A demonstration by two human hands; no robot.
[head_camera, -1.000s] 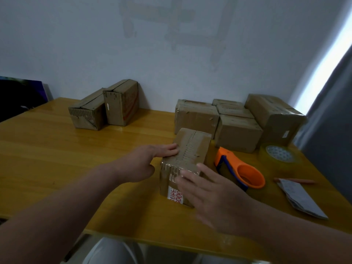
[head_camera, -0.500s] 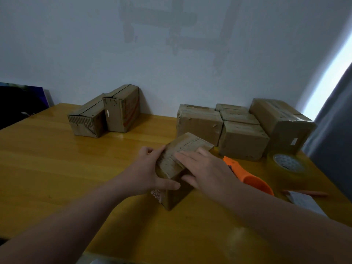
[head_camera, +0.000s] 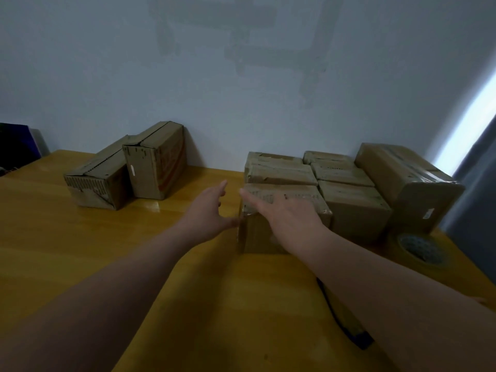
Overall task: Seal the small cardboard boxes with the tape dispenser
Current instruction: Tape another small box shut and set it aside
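A small taped cardboard box now stands at the front of the group of sealed boxes at the back right of the table. My right hand lies flat on its top with fingers straight. My left hand is open beside the box's left face, thumb near its edge. The tape dispenser is almost hidden under my right forearm; only a dark strip shows. Two more boxes stand at the back left.
A roll of clear tape lies flat at the right, in front of a larger box. The yellow wooden table meets a white wall behind. A dark object sits at the far left.
Both hands carried the box away from the near middle of the table and set it against the group at the back right. The hands have loosened from gripping to flat.
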